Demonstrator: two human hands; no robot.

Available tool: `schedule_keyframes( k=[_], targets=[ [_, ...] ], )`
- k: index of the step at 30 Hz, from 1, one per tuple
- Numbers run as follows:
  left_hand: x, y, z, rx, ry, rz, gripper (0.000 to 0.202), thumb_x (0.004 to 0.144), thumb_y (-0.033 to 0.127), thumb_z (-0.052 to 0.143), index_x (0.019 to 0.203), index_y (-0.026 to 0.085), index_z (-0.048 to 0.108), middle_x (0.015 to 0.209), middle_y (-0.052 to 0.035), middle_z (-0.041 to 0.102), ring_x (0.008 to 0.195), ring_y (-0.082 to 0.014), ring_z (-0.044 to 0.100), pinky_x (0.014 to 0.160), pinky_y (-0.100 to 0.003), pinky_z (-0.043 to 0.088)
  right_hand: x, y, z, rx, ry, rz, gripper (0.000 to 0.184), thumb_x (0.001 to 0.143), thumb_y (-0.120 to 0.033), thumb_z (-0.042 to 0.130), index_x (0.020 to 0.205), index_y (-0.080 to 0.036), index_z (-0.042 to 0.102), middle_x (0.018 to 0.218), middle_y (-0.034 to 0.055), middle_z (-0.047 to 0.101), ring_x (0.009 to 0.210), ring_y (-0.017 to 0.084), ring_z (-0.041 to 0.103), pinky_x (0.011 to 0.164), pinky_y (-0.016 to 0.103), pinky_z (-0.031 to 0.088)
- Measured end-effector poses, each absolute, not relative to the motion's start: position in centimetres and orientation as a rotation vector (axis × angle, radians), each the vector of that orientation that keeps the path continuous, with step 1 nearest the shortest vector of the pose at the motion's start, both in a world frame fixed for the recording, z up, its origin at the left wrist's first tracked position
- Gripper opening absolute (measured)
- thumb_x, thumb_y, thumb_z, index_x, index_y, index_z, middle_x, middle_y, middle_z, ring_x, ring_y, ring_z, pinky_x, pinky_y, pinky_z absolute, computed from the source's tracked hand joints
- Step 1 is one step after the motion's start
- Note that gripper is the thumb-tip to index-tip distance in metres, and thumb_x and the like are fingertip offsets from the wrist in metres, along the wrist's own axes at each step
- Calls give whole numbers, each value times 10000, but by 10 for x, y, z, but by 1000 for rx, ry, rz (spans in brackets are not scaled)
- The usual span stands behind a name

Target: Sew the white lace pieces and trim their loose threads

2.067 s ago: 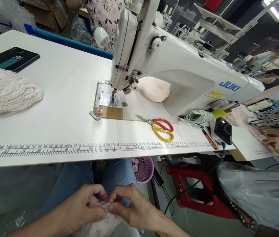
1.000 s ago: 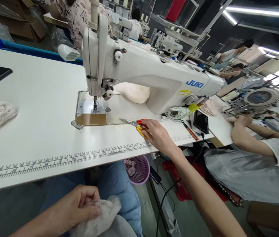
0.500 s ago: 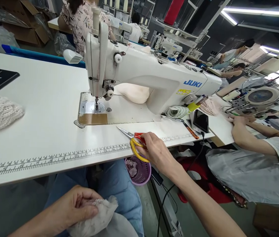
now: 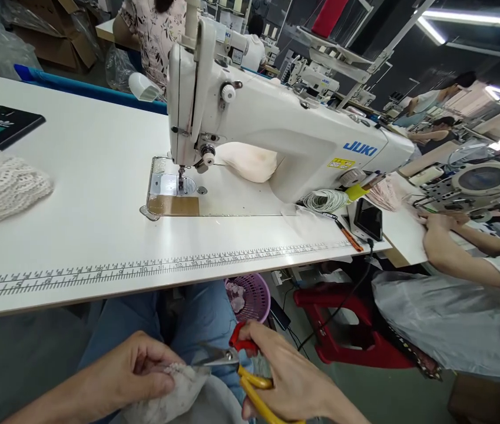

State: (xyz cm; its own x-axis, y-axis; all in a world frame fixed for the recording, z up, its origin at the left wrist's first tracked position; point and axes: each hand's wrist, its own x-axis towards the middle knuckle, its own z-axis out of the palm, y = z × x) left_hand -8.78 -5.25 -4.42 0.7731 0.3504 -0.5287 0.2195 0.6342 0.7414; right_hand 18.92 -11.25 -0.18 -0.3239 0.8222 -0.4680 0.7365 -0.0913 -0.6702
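Low in front of my lap, my left hand pinches a bunched piece of thin whitish fabric, which hangs down below the fingers. My right hand grips a pair of scissors with one red and one yellow handle. Their blades are spread and point left, with the tips right by the fabric's gathered edge near my left fingertips. Whether the blades touch the cloth I cannot tell. Above, on the white table, stands a white JUKI sewing machine.
Left on the table lie a black phone-like item and a pile of white lace. A printed ruler runs along the front edge. Beneath stands a purple basket; a red stool and a co-worker's arm are at right.
My right hand has lifted the scissors off the table and brought them down to the fabric, with the blades opened. My left hand keeps its hold. The view has shifted slightly.
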Motion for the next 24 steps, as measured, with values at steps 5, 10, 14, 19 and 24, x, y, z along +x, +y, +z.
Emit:
schedule_keyframes(
  k=[5,10,14,19,24],
  targets=[
    [-86,-54,-44,906,753,101,429,684,534,764,932,184,771,750,-22,733,642,-141,574,580,-197,378,188,-116,-14,-1730,-2133,1479,430,679,-237,660,1082,-201,516,1046,52,575,964,216,542,834,298,416],
    [-82,-53,-44,923,768,85,475,689,575,741,922,163,768,674,-16,680,582,-115,482,537,-203,315,188,-115,-15,-1767,-2123,1497,409,708,-269,657,1088,-199,525,1044,54,579,965,215,535,809,288,415],
    [-79,-50,-40,928,772,65,451,694,565,737,900,165,768,649,-3,635,583,-110,444,537,-199,299,187,-112,-13,-1793,-2129,1487,417,692,-281,714,1062,-204,537,1012,42,592,943,209,541,784,271,402],
    [-80,-49,-37,963,804,38,411,736,542,704,852,152,762,671,-10,625,619,-128,451,562,-208,309,186,-110,-13,-1824,-2203,1407,381,680,-310,748,983,-197,546,910,20,593,823,185,540,702,248,378],
    [-79,-49,-36,925,743,80,402,737,529,714,842,144,762,655,-14,633,602,-124,463,566,-213,320,186,-110,-20,-1779,-2267,1345,384,654,-333,766,938,-202,544,841,-4,568,739,158,505,635,228,341]
  ],
)
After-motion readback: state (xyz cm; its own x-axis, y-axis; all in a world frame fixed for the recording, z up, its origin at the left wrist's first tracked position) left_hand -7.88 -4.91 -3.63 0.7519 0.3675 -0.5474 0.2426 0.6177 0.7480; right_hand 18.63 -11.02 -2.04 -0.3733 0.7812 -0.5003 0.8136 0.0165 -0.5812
